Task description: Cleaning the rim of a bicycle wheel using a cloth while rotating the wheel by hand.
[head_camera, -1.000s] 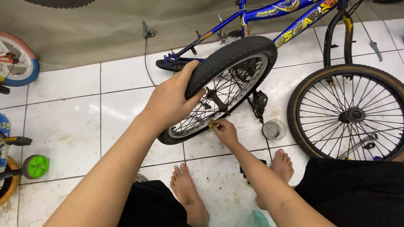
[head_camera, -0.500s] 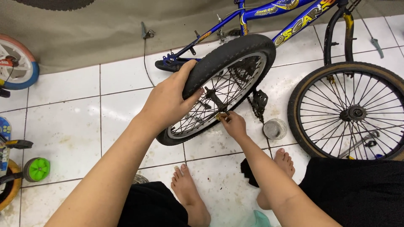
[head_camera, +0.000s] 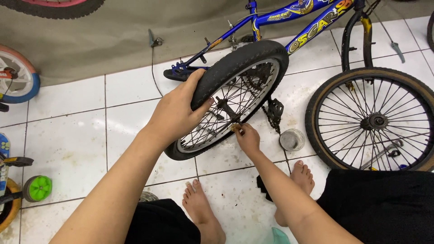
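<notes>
Bottom of frame: two bare feet (head_camera: pixel 203 210) on a white tiled floor (head_camera: pixel 68 131), grimy, with brownish stains and dark grout lines. Black fabric over the person's lap at bottom centre and lower right. A corner of pale green plastic shows at the bottom edge.

Left hand (head_camera: pixel 174 115), centre frame: arm runs up from lower left, palm laid over the tread of a black-tyred spoked bicycle wheel (head_camera: pixel 230 97), fingers curled over the tyre and clamped on it, thumb on the near side. The wheel stands tilted on the floor, centre frame, bottom edge on the tiles.

Right hand (head_camera: pixel 247 139), just right of centre: forearm comes up from lower right, fingers pinched together on a small brass-coloured part (head_camera: pixel 236 128) at the wheel's spokes, near the hub. What the part is, cannot tell.

Just right of that hand: small round grey tin (head_camera: pixel 291 139) on the floor. Black pedal and chain (head_camera: pixel 274 110) just above it.

Right side: second spoked wheel with tan-sided tyre (head_camera: pixel 373 119), lying near flat.

Upper frame: blue bicycle frame with yellow lettering (head_camera: pixel 289 22) lying across the floor behind the held wheel. Behind it a drab grey-green tarp (head_camera: pixel 113 40) covers the floor's far part.

Left edge: small child's-bike wheels, one with a blue tyre (head_camera: pixel 20 81), and a green training wheel (head_camera: pixel 38 188) at lower left.
</notes>
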